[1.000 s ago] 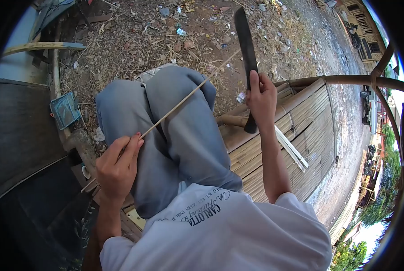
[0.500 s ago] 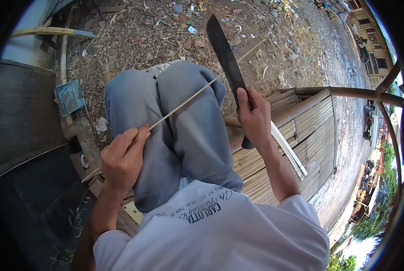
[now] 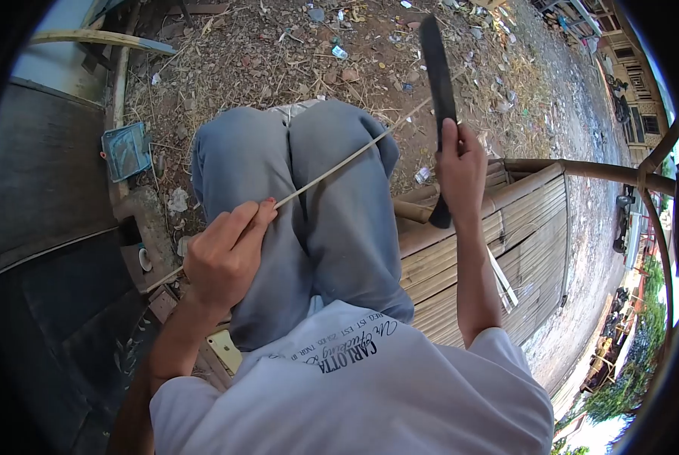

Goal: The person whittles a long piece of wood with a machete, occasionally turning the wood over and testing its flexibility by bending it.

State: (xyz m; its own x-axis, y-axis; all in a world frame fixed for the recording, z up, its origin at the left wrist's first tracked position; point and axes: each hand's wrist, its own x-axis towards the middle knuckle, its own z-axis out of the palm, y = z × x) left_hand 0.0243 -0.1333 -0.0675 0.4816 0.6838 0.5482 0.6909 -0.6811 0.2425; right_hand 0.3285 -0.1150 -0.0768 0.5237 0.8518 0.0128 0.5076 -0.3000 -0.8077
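Across my grey trousers [image 3: 339,205] runs a thin pale strip [image 3: 339,166], apparently bamboo, slanting up to the right. My left hand [image 3: 227,246] is closed on it near my left thigh, and its tail end pokes out behind the hand. In my right hand [image 3: 462,167] is the dark handle of a machete [image 3: 435,72], held beyond my right knee. Its broad black blade points up and away, apart from the strip's far end by a small gap.
A slatted bamboo bench [image 3: 498,243] lies to my right with pale split strips [image 3: 502,280] on it. A blue plastic tray [image 3: 126,152] stands on the left. A phone [image 3: 224,349] lies by my left hip. Litter and dry leaves cover the ground [image 3: 279,61].
My right hand has swung the machete to the right, away from the strip, and its blade now stands more upright. My left hand keeps its hold on the strip; the view has shifted slightly.
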